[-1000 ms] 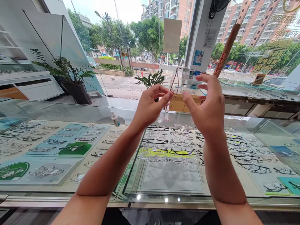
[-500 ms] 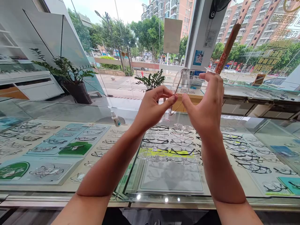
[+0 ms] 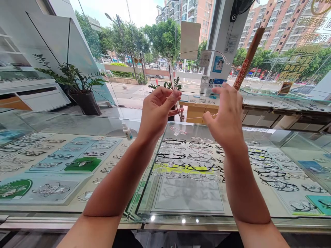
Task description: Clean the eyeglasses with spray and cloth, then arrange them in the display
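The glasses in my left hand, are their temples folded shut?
No, the glasses in the left hand have both temples spread out, one above the other, towards the right hand.

Glasses' lower temple (image 3: pixel 194 118) partly hidden behind right hand (image 3: pixel 227 117)

Potted plant (image 3: pixel 86 102) beyond the glass counter (image 3: pixel 64 121)

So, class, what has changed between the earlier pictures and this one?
The left hand moved left and slightly up, and the eyeglasses it grips turned, their temples now extending rightward. On the right hand, the thumb sits lower; whether it touches a temple is unclear. The spray bottle and displayed eyeglasses stayed put.
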A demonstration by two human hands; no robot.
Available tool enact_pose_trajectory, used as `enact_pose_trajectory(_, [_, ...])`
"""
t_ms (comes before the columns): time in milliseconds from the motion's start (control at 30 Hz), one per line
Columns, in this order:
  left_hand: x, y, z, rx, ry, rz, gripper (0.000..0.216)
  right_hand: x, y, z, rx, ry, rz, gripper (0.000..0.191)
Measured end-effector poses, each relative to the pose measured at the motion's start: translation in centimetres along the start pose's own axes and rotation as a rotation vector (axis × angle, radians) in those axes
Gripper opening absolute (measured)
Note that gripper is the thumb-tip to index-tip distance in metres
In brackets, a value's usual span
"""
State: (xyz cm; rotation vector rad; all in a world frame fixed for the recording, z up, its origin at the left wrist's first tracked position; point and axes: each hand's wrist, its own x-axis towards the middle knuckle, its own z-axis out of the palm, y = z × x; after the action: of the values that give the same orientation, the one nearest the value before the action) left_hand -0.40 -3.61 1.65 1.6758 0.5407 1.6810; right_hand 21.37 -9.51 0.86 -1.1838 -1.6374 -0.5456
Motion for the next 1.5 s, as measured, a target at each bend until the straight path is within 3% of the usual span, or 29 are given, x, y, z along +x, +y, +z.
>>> enact_pose_trajectory(167, [0.0, -0.4, 0.1, 0.021, -0.008, -0.014, 0.052, 0.4, -0.9, -0.6, 0.104, -0.01, -0.02, 0.027])
enact_pose_trajectory(233, [0.0, -0.4, 0.1, 0.029, -0.024, -0.015, 0.051, 0.7, -1.7, -1.1, 0.177, -0.01, 0.009, 0.022])
enact_pose_trajectory(433, [-0.4, 0.1, 0.5, 0.035, -0.102, -0.031, 0.05, 0.7, -2.7, -1.6, 0.308, -0.161, 0.132, 0.033])
enact_pose_trajectory(733, [-0.9, 1.2, 0.9, 0.012, -0.198, -0.052, 0.053, 0.8, -2.8, -1.1, 0.419, -0.293, 0.097, 0.063])
enact_pose_trajectory(1167, [-0.9, 1.7, 0.8, -0.031, -0.276, -0.124, 0.059, 1.1, -1.6, -1.5, 0.736, -0.418, 0.161, 0.052])
enact_pose_trajectory(1500, [-0.6, 1.5, 0.5, -0.093, -0.322, -0.183, 0.055, 1.1, -1.6, -1.6, 0.652, -0.361, 0.144, 0.039])
